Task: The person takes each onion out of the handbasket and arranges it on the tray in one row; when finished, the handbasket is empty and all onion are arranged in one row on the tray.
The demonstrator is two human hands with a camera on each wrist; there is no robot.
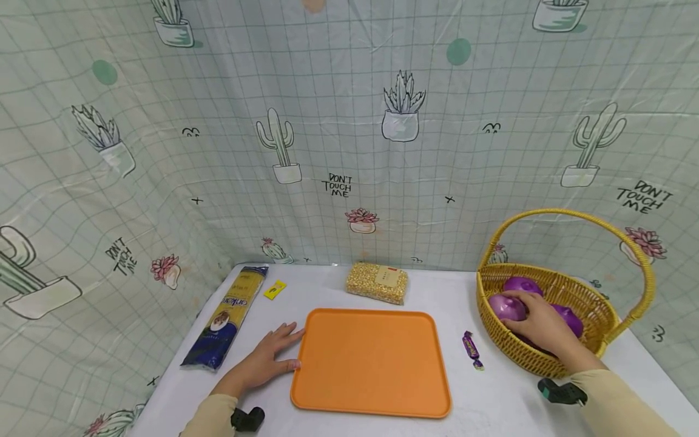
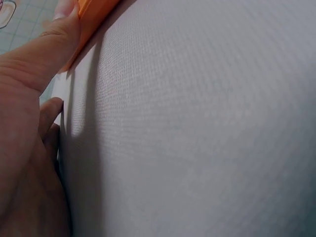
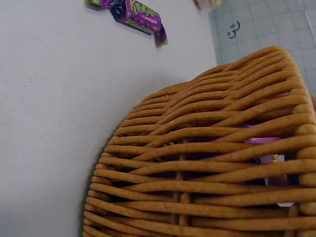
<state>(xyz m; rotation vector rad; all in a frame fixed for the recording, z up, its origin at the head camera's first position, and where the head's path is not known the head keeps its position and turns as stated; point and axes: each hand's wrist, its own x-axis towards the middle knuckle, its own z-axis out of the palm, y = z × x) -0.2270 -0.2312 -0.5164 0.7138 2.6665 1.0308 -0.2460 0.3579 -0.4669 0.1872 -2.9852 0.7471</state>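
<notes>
Purple onion (image 1: pixel 508 307) sits in the wicker basket (image 1: pixel 546 358) at the table's right, beside two more purple ones. It is covered by the right hand (image 1: pixel 537 325), fingers curled over it; a firm hold cannot be confirmed. Risks, as judged: onion could slip from a loose hold, or the light basket could be dragged or tipped if the wrist catches the rim. Left hand (image 1: pixel 267 358) lies flat, fingers spread, thumb touching the orange tray (image 1: pixel 371 364) edge.

backdrop (image 1: pixel 349 152): "DON'T TOUCH ME" | candy wrapper (image 3: pixel 133 12): "Kaka…", partly legible | pasta packet (image 1: pixel 226 315): brand unclear
</notes>
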